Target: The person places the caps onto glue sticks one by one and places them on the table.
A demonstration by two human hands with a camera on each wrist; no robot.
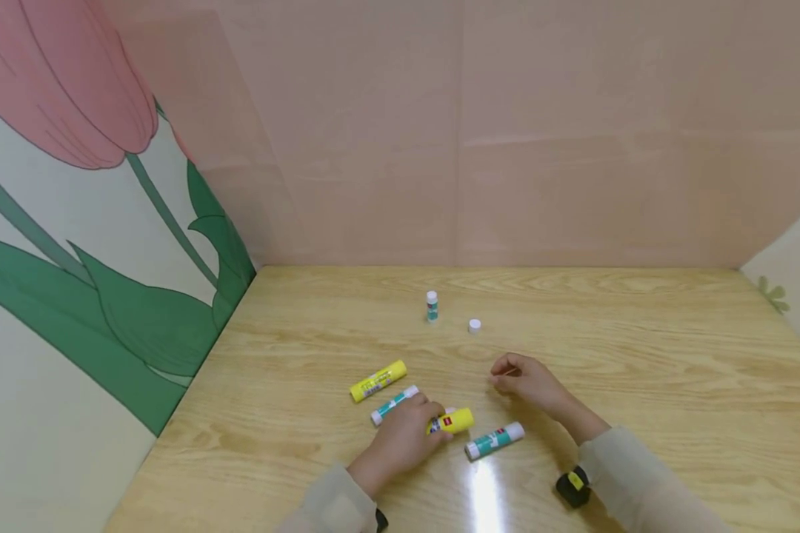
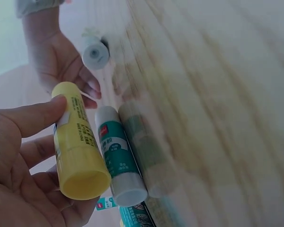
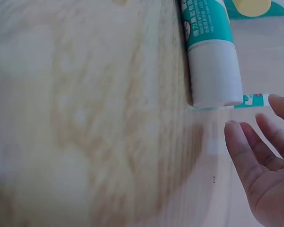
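Note:
My left hand (image 1: 403, 437) grips a yellow glue stick (image 1: 455, 421) between thumb and fingers; in the left wrist view the hollow lower end of this yellow glue stick (image 2: 83, 142) faces the camera. To its right lies a teal-and-white glue stick (image 1: 495, 442), held by neither hand. Another teal-and-white glue stick (image 1: 393, 406) is partly covered by the left hand. My right hand (image 1: 527, 381) hovers at the right, over the table; in the right wrist view its fingers (image 3: 244, 146) are loosely bent with nothing between them.
A second yellow glue stick (image 1: 378, 381) lies left of the hands. Farther back, a small teal-and-white glue stick (image 1: 432, 306) stands upright near a white cap (image 1: 475, 325). The wooden table (image 1: 673, 355) meets a pink backdrop (image 1: 507, 185) behind.

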